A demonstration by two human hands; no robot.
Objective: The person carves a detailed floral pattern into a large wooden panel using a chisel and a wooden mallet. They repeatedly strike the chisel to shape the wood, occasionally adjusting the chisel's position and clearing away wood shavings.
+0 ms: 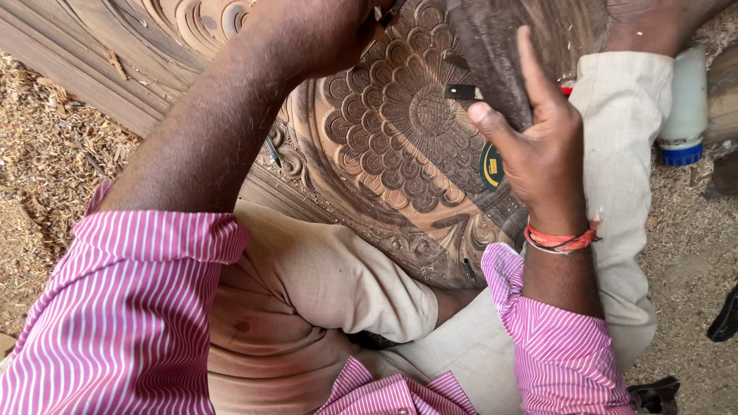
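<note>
One camera, worn on the head, looks steeply down and close over the person's own lap. Both forearms rise from the near edge toward the carved panel (400, 131) at the far middle. Sawdust floor (46, 154) shows at far left and right, with a bottle (684, 104) far right.

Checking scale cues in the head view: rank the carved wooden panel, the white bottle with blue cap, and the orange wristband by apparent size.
1. Carved wooden panel, by far the largest.
2. White bottle.
3. Orange wristband, smallest, though it sits nearer the camera, so its true size is unsure.
</note>
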